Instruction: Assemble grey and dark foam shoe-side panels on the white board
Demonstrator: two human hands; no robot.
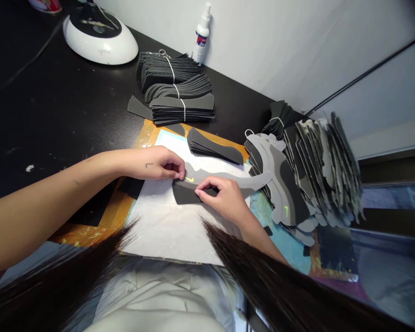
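A grey curved piece point(228, 177) with a small yellow-green swoosh lies across the white sheet point(159, 230). Along its lower edge is a black piece point(185, 195). My left hand point(166, 163) pinches the left end of the grey piece, just left of the swoosh. To the right, my right hand point(223, 196) has thumb and forefinger pressed together at the seam between the grey and black pieces. Above both hands rests a small stack of black pieces point(214, 148).
Banded bundles of black pieces point(183, 108) stand at the back, beside a white spray bottle point(201, 37). A white lamp base point(102, 41) is at the back left. Assembled grey and black pieces point(287, 184) are heaped at the right, near the wall.
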